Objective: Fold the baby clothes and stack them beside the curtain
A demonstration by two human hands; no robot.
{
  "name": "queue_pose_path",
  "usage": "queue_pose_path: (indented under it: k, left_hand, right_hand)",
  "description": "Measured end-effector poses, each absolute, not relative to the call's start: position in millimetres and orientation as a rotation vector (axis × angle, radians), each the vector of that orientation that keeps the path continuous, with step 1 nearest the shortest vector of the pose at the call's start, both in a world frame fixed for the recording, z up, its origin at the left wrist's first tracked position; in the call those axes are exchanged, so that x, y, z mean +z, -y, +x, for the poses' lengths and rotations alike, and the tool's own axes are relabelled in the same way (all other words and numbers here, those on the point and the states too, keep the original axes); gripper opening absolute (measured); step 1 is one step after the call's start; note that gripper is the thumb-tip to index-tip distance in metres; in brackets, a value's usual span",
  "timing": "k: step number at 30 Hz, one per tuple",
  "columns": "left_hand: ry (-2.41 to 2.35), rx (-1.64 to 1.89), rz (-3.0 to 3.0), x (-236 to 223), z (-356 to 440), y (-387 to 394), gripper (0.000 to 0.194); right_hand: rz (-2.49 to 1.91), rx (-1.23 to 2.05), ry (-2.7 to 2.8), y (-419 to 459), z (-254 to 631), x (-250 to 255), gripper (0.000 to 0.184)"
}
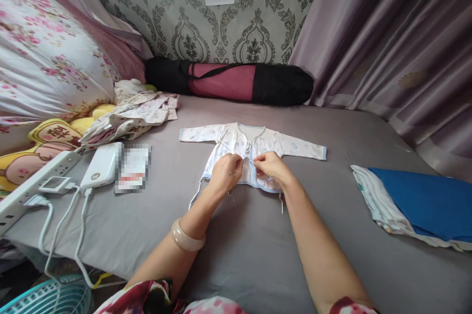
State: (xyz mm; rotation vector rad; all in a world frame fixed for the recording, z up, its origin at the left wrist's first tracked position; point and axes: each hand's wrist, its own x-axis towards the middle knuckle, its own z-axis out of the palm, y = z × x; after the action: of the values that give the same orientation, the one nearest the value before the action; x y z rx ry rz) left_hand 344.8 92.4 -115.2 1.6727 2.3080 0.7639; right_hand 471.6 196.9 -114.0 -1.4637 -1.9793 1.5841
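so from over here I've got left hand (226, 175) and right hand (275, 166), fingers clamped on a small white, blue-trimmed cloth shirt (233, 141)

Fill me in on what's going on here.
Someone is handling a small patterned shirt laid out on a gray sheet, sleeves spread. The left hand and right hand pinch at its front, near each other but apart; exactly which part is too small to tell. White ties trail below its hem.

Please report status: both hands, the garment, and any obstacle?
Left hand and right hand pinching front of baby shirt. Shirt lies flat, sleeves spread. Power bank apart, to the left.
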Motion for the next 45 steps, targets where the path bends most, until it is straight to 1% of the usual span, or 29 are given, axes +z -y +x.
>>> queue_pose_path:
  k: [3, 6, 9, 13, 19, 22, 24, 25, 28, 30, 33, 36, 39, 41, 43, 45]
  left_hand:
    - [-2.263, 0.81, 1.633, -114, 346, -94, 0.019]
    - [-2.232, 0.844, 1.655, -117, 348, -95, 0.021]
    - [-2.165, 0.796, 1.742, -124, 353, -95, 0.025]
    - [-2.124, 0.645, 1.825, -130, 359, -94, 0.028]
    - [-2.141, 0.697, 1.776, -126, 361, -95, 0.024]
    - [-2.165, 0.625, 1.64, -121, 357, -95, 0.018]
    - [-2.149, 0.64, 1.536, -118, 353, -95, 0.015]
    - [-2.137, 0.672, 1.484, -117, 350, -95, 0.016]
    - [-2.108, 0.818, 1.261, -115, 344, -95, 0.028]
    - [-2.098, 0.889, 1.135, -115, 343, -95, 0.032]
    - [-2.142, 0.892, 1.219, -116, 345, -94, 0.037]
    - [-2.198, 0.817, 1.376, -120, 347, -92, 0.045]
    - [-2.202, 0.78, 1.437, -126, 346, -92, 0.045]
    - [-2.202, 0.804, 1.46, -128, 344, -93, 0.045]
    - [-2.195, 0.815, 1.482, -129, 343, -93, 0.046]
    - [-2.186, 0.798, 1.519, -128, 343, -92, 0.048]
  right_hand:
    - [-1.403, 1.873, 1.587, -201, 475, -104, 0.013]
    - [-1.302, 2.036, 1.352, -202, 478, -90, 0.014]
    - [-1.29, 2.079, 1.233, -201, 475, -83, 0.014]
    - [-1.294, 2.059, 1.199, -195, 467, -87, 0.012]
    - [-1.271, 1.97, 1.236, -184, 453, -99, 0.012]
    - [-1.279, 1.907, 1.27, -180, 447, -105, 0.012]
    - [-1.281, 1.857, 1.317, -177, 444, -112, 0.012]
    - [-1.273, 1.832, 1.368, -177, 443, -117, 0.012]
    - [-1.207, 1.769, 1.646, -176, 443, -128, 0.013]
    - [-1.139, 1.765, 1.832, -177, 445, -130, 0.015]
    - [-1.125, 1.819, 1.923, -182, 454, -120, 0.019]
    - [-1.273, 1.748, 1.826, -197, 471, -105, 0.021]
    - [-1.609, 1.419, 1.818, -220, 497, -98, 0.023]
    - [-1.879, 1.308, 1.923, -231, 513, -97, 0.029]
    - [-2.009, 1.35, 2.09, -236, 524, -97, 0.033]
    - [-1.968, 1.458, 2.252, -234, 528, -96, 0.033]
